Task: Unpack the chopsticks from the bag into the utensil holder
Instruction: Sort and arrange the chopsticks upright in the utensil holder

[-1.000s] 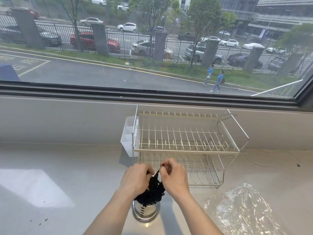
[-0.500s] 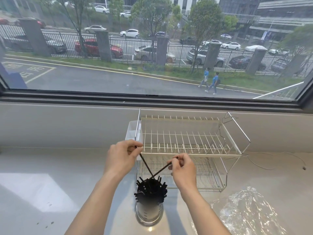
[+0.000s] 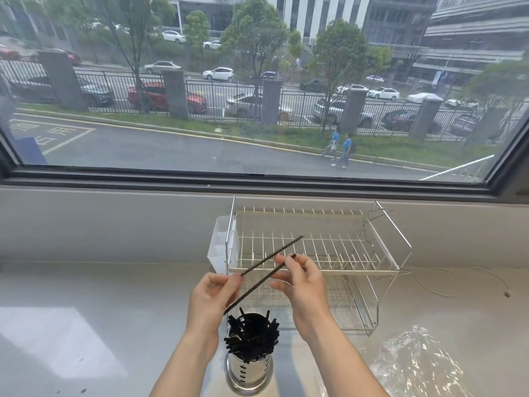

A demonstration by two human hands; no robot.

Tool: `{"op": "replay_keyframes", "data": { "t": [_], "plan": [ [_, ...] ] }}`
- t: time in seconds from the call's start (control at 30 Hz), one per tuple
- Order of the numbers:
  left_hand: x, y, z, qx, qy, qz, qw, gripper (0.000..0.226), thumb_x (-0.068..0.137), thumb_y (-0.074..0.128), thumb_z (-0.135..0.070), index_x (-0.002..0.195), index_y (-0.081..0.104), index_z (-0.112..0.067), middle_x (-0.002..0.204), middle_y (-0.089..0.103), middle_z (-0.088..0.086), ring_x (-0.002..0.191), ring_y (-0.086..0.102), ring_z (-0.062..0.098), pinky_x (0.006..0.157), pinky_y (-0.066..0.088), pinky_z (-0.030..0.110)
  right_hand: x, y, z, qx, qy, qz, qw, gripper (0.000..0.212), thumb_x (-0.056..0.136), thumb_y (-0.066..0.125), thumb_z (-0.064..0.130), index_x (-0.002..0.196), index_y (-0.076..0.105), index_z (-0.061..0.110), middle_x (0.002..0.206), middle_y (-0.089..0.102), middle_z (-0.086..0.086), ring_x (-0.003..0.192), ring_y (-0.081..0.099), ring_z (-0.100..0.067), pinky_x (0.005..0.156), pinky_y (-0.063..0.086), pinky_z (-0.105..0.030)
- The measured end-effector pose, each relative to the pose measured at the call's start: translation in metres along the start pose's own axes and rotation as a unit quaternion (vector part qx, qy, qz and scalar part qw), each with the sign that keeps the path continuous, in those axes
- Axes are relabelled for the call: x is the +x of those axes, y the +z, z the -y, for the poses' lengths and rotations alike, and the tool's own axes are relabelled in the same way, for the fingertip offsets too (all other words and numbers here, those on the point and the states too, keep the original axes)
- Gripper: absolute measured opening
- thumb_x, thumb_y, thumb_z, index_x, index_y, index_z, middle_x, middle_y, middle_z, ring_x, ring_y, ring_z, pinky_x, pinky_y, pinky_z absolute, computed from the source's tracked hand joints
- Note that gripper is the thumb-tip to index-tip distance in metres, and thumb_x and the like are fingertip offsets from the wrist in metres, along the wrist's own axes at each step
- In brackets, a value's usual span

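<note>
A shiny metal utensil holder [image 3: 248,373] stands at the near edge of the counter, full of several black chopsticks [image 3: 252,335] standing on end. Above it I hold two loose black chopsticks, lying slanted and nearly parallel. My left hand [image 3: 210,300] pinches the lower end of the upper chopstick [image 3: 272,259]. My right hand [image 3: 303,285] pinches the upper end of the lower chopstick [image 3: 252,290]. A crumpled clear plastic bag [image 3: 412,365] lies on the counter at the lower right.
A two-tier wire dish rack [image 3: 380,253] stands behind the holder, with a white plastic caddy [image 3: 219,247] hung on its left side. A thin wire [image 3: 440,287] trails on the counter to the right. A window ledge [image 3: 114,222] runs along the back.
Both hands have risen from the holder, each lifting one chopstick out of the bundle. The two sticks now lie slanted and side by side above the holder.
</note>
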State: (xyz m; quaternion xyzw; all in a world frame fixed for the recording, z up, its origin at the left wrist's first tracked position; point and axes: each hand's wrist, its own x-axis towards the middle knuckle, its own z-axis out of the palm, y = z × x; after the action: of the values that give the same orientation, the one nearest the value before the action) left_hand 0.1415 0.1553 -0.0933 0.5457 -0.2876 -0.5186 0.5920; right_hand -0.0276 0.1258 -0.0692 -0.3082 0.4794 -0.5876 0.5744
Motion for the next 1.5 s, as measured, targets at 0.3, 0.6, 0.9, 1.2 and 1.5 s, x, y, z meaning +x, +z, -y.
{"op": "replay_keyframes", "data": {
  "t": [0.3,0.6,0.9,1.2,1.5],
  "plan": [
    [-0.013,-0.006,0.003,0.107,-0.021,0.119,0.987,0.020,0.091,0.073,-0.011,0.107,0.077,-0.022,0.095,0.081,0.009,0.091,0.075,0.022,0.077,0.059,0.027,-0.001,-0.003,0.014,0.024,-0.011,-0.024,0.999,0.014,0.095,0.066,0.004,0.108,0.061,0.000,0.100,0.080,-0.011,0.070,0.066,-0.014,0.059,0.058,-0.026],
    [-0.023,-0.006,0.010,0.154,-0.051,0.141,0.977,0.012,0.095,0.067,-0.007,0.105,0.072,-0.009,0.093,0.081,0.009,0.083,0.078,0.021,0.069,0.062,0.026,-0.003,-0.001,0.024,-0.005,-0.067,0.007,0.998,0.016,0.096,0.065,0.005,0.111,0.060,0.007,0.097,0.081,-0.010,0.090,0.075,-0.022,0.065,0.056,-0.030],
    [-0.023,-0.011,0.013,0.263,-0.007,0.167,0.950,0.010,0.090,0.075,-0.011,0.099,0.071,-0.010,0.088,0.082,0.005,0.083,0.077,0.017,0.078,0.062,0.031,-0.006,0.002,0.030,-0.038,-0.105,0.033,0.993,0.036,0.090,0.075,0.014,0.122,0.064,0.025,0.098,0.082,-0.006,0.097,0.076,-0.020,0.074,0.059,-0.033],
    [-0.016,-0.020,0.008,0.371,0.142,0.050,0.917,0.022,0.091,0.073,-0.022,0.100,0.069,-0.041,0.092,0.075,-0.026,0.089,0.067,-0.012,0.081,0.049,0.015,-0.008,0.003,0.022,-0.227,-0.220,-0.025,0.948,0.025,0.090,0.075,0.018,0.101,0.075,0.041,0.085,0.076,0.003,0.082,0.071,-0.014,0.073,0.058,-0.027],
    [-0.005,-0.041,0.033,0.500,0.051,0.069,0.862,0.026,0.093,0.066,-0.023,0.106,0.063,-0.046,0.100,0.069,-0.021,0.088,0.067,-0.001,0.087,0.056,0.032,-0.020,-0.014,-0.062,-0.477,-0.191,0.034,0.857,0.022,0.090,0.070,0.015,0.092,0.075,0.036,0.086,0.075,0.020,0.086,0.068,0.000,0.081,0.054,-0.024]
  ]
}}
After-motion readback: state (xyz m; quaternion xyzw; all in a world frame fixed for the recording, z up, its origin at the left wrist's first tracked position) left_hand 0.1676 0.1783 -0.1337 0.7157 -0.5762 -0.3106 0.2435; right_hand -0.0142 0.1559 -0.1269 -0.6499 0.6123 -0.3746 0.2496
